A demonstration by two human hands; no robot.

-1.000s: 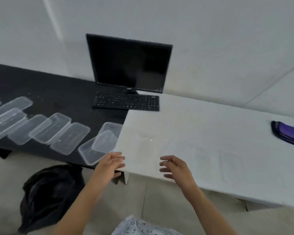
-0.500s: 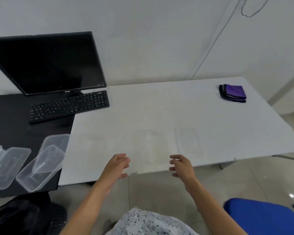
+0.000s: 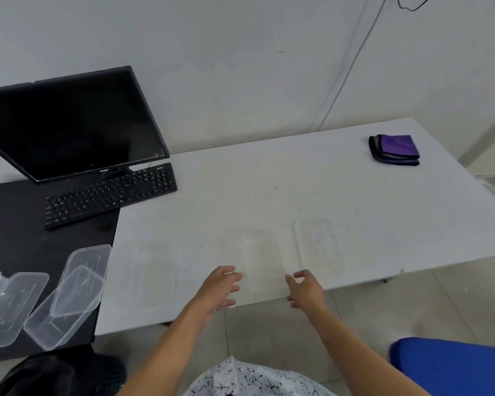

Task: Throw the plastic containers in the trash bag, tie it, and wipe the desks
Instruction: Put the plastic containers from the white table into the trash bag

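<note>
No text in view is clear enough to read. The flat black computer monitor (image 3: 72, 124), standing at about ten o'clock on the black worktop (image 3: 12, 224), carries a small pale logo in the middle of its lower bezel. The logo is too small and blurred to spell out. The black rectangular keyboard (image 3: 112, 194) lies just in front of the monitor. It has a short pale mark near its far right corner, at about two o'clock on the keyboard, and that is illegible too. Its keys bear pale legends that show only as specks, so no letter or number can be told.
</note>
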